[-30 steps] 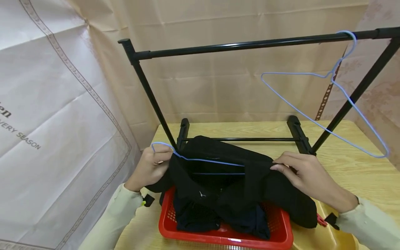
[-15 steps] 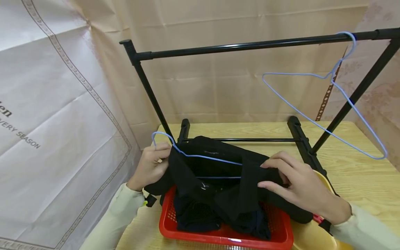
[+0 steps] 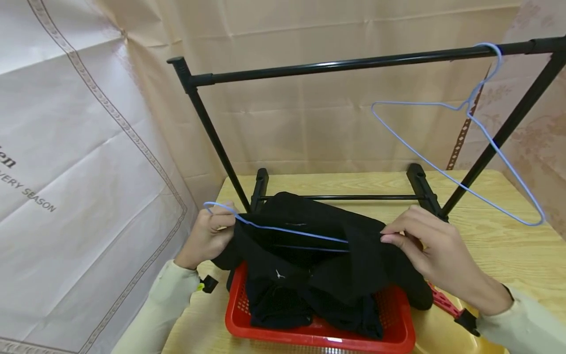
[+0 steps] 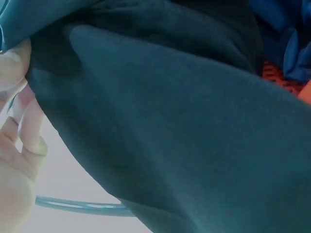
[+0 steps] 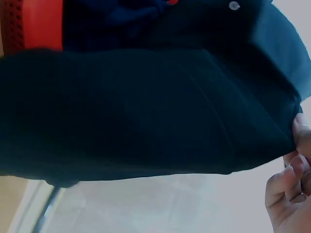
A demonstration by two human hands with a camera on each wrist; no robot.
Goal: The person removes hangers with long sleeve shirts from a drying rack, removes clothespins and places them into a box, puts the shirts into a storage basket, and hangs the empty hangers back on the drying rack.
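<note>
A black shirt (image 3: 305, 285) with a small white logo lies over a red basket (image 3: 318, 340), its neck opening facing up. Inside the opening runs a blue wire hanger (image 3: 292, 230); its right end is hidden under the cloth. My left hand (image 3: 205, 236) grips the hanger near its hook, at the shirt's left shoulder. On the other side my right hand (image 3: 433, 246) pinches the shirt's right shoulder edge between thumb and fingers. The right wrist view shows that pinch and a button (image 5: 234, 6) on the cloth.
A black clothes rack (image 3: 309, 67) stands behind on the wooden table (image 3: 499, 236). Another blue hanger (image 3: 411, 103) hangs at its right end. Dark clothes (image 3: 278, 312) fill the basket. Beside it at right is a yellow basin (image 3: 442, 339).
Half a second ago my right fingers were spread apart at the shirt; now they pinch its edge farther right. My left hand has shifted slightly left, and the hanger hook tips lower.
</note>
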